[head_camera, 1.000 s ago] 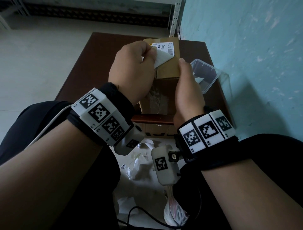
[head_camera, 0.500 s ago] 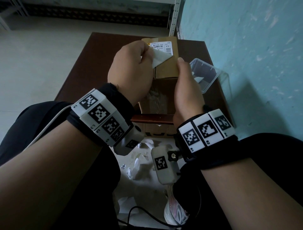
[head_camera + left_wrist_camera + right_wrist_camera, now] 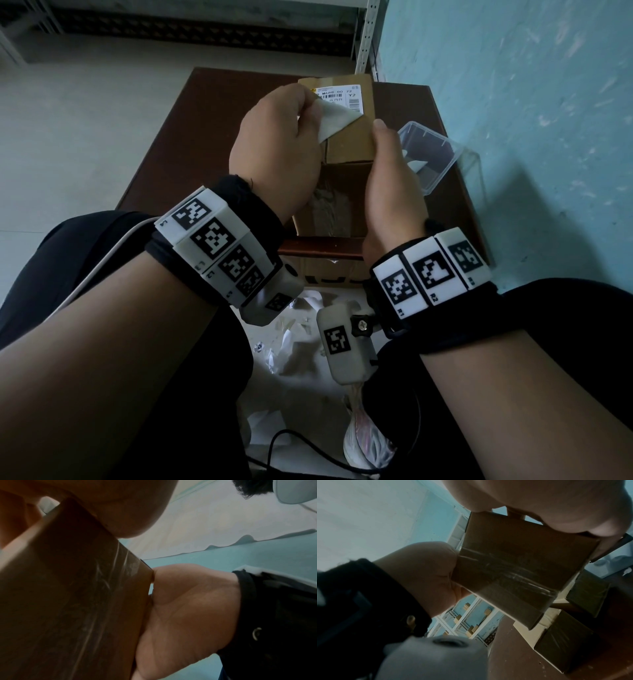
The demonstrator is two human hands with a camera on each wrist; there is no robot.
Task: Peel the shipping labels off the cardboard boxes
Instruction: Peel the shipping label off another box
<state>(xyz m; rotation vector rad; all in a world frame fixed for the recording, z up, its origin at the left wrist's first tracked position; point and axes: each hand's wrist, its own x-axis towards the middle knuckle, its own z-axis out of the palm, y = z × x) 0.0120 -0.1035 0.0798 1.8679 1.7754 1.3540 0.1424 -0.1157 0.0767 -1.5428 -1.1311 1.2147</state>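
Head view: cardboard box (image 3: 349, 144) is held up over the brown bench (image 3: 205, 130), tilted, one open end facing near. Shipping label (image 3: 337, 104) sits on the top face at the far end; printed strip with barcode still stuck down, near part lifted and folded back, white underside showing. Left hand (image 3: 277, 150) pinches that lifted flap between thumb and fingers, grip closed on the label. Right hand (image 3: 390, 185) clamps the box's right side, thumb up along the right edge, grip closed on the box. Clear plastic tub (image 3: 431, 154) sits on the bench just right of the box, a white scrap inside. A second box (image 3: 329, 274) stands under the near bench edge. White paper scraps (image 3: 291, 346) lie on the floor between the person's legs, plus a black cable (image 3: 301, 445).

Left wrist view: the box (image 3: 72, 601) fills the left side, clear tape streaks running along it. Right hand (image 3: 188, 608) presses against its right edge. Left hand (image 3: 120, 504) is at top, close and blurred; fingertips not visible here. Small white patch at top left, can't tell what it is.

Right wrist view: box (image 3: 522, 563) seen from below, taped across the bottom face. Right hand (image 3: 556, 503) wraps its far edge at top. Left hand (image 3: 426, 572) touches the box's left side. More cardboard boxes (image 3: 570, 646) lie on the bench (image 3: 508, 660) below. Metal shelving (image 3: 467, 616) with small boxes stands against the blue wall behind.
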